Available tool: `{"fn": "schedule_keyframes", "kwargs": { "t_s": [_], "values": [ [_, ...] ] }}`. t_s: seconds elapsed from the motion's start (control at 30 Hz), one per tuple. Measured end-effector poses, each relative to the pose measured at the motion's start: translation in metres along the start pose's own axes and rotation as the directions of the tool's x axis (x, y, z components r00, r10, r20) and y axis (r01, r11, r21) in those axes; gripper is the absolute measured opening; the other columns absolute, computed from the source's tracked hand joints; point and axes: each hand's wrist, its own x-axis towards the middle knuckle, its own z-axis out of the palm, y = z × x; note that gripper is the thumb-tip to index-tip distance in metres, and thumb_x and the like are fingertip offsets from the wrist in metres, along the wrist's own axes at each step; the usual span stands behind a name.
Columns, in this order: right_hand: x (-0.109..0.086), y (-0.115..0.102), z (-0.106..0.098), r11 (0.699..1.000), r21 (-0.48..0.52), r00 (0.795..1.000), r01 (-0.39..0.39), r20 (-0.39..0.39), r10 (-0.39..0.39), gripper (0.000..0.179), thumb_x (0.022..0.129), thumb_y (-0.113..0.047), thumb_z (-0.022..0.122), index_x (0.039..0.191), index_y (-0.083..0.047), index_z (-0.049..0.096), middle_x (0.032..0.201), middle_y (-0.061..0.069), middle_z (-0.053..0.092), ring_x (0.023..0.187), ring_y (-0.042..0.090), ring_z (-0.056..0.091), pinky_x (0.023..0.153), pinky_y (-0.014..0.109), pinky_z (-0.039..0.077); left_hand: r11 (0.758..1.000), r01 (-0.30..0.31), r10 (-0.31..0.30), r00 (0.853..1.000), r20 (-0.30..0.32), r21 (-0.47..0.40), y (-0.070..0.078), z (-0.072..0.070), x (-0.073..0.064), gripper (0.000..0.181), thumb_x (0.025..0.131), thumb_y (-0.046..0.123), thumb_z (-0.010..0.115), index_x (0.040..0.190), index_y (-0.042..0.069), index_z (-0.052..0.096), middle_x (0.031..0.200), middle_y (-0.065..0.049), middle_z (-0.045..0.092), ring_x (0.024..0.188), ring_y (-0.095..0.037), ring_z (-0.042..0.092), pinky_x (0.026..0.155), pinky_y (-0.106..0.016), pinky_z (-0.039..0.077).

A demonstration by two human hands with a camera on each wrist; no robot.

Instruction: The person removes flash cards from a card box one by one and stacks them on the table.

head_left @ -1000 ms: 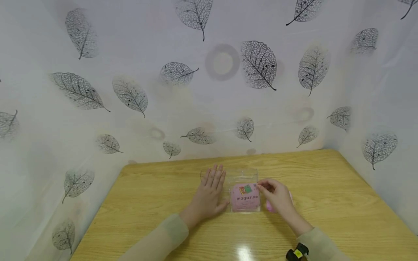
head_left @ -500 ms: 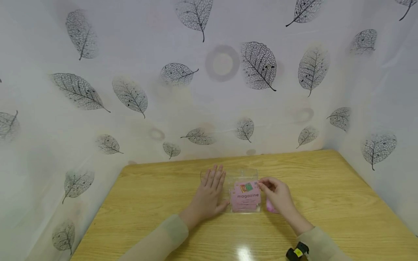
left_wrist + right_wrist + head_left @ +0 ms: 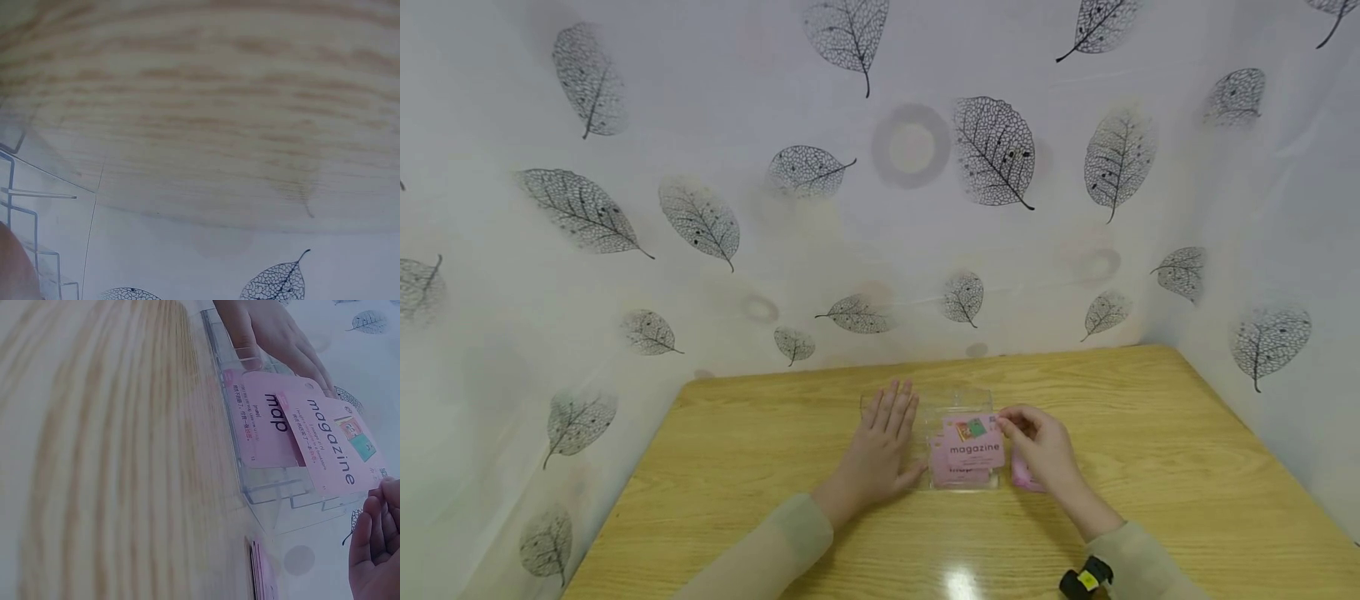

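My right hand (image 3: 1043, 450) pinches the upper right corner of a pink flashcard printed "magazine" (image 3: 328, 447), its fingers curled in. The card is raised and overlaps a second pink flashcard, "map" (image 3: 259, 425), which lies in a stepped clear plastic rack (image 3: 955, 402). Flat across the rack's left part rests my left hand (image 3: 878, 454), fingers straight and its thumb beside the cards. The left wrist view catches only a blurred bit of that hand and the rack's stepped edges (image 3: 47, 250). A pile of pink cards (image 3: 1022, 477) is partly hidden under my right hand.
The rack and cards are on a wood-grain table (image 3: 760, 542). A pale cloth (image 3: 715, 150) with leaf prints hangs behind and at both sides. A black wrist camera (image 3: 1086, 577) with a yellow mark sits by my right sleeve.
My right hand has lifted the "magazine" card out of the rack, up and slightly right, uncovering part of the "map" card beneath. My left hand has stayed in place.
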Motion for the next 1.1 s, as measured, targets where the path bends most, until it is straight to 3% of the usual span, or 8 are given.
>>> {"fn": "schedule_keyframes", "kwargs": {
  "t_s": [0.2, 0.43, 0.77, 1.1],
  "values": [
    [-0.0003, 0.0001, -0.002, 1.0, 0.003, 1.0, -0.007, 0.004, 0.007, 0.012, 0.102, -0.005, 0.068, 0.106, 0.005, 0.073, 0.091, 0.014, 0.074, 0.074, -0.002, 0.056, 0.063, 0.016, 0.051, 1.0, 0.001, -0.001, 1.0, -0.007, -0.002, -0.0001, 0.0008, -0.0006, 0.102, 0.101, 0.072, 0.04, 0.168, -0.002, 0.019, 0.177, -0.023, 0.015, 0.165, -0.041, 0.018, 0.134, -0.047, -0.015],
    [-0.0012, -0.0001, -0.0041, 1.0, -0.01, 1.0, 0.008, 0.001, -0.008, 0.012, 0.102, -0.005, 0.068, 0.106, 0.005, 0.073, 0.091, 0.014, 0.074, 0.074, -0.002, 0.055, 0.063, 0.016, 0.05, 1.0, 0.0, 0.001, 1.0, -0.015, 0.008, 0.0005, 0.0009, -0.0007, 0.101, 0.101, 0.072, 0.04, 0.167, -0.003, 0.021, 0.177, -0.024, 0.014, 0.163, -0.041, 0.024, 0.134, -0.048, -0.016],
    [-0.0001, 0.0015, -0.007, 1.0, 0.004, 1.0, -0.003, -0.003, 0.003, 0.013, 0.102, -0.005, 0.068, 0.107, 0.005, 0.073, 0.093, 0.015, 0.074, 0.074, -0.002, 0.056, 0.063, 0.016, 0.05, 1.0, 0.006, -0.006, 1.0, 0.0, 0.009, 0.0004, -0.0005, -0.0006, 0.102, 0.101, 0.072, 0.04, 0.167, -0.002, 0.021, 0.178, -0.023, 0.011, 0.165, -0.041, 0.019, 0.134, -0.047, -0.018],
    [-0.001, 0.0037, -0.0094, 1.0, 0.006, 1.0, 0.007, -0.026, -0.007, 0.012, 0.102, -0.004, 0.067, 0.106, 0.006, 0.072, 0.091, 0.015, 0.073, 0.074, -0.002, 0.056, 0.062, 0.016, 0.05, 1.0, 0.008, -0.008, 1.0, 0.005, 0.012, 0.0009, -0.0019, -0.0003, 0.101, 0.101, 0.072, 0.04, 0.168, -0.002, 0.02, 0.177, -0.023, 0.018, 0.166, -0.04, 0.015, 0.134, -0.047, -0.017]
  ]
}}
